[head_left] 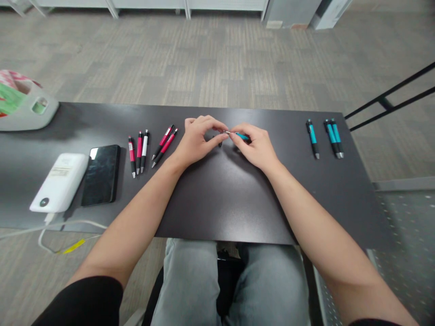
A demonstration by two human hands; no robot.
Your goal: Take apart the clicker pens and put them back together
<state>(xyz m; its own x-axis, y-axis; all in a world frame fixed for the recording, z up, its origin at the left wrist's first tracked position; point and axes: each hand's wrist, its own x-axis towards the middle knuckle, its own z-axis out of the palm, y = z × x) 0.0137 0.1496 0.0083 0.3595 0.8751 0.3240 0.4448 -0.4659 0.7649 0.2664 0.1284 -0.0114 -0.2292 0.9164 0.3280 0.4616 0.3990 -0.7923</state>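
Over the middle of the dark table, my left hand [200, 139] pinches a small metallic pen tip [226, 132] between thumb and fingers. Close beside it on the right, my right hand [254, 144] is closed round a blue pen piece [242, 136], its fingertips meeting those of my left hand. A small black part [220, 144] shows beneath my left fingertips; whether it is held or lies on the table is unclear. To the left lie several red pens [169, 146] and one white pen [144, 151]. Three blue pens [313, 139] rest on the right.
A black phone [101, 175] and a white power bank [61, 182] with a cable lie on the dark table [217, 199] at the left. A white basket [44, 108] stands at the back left corner. Black metal bars [390, 99] extend beyond the right edge.
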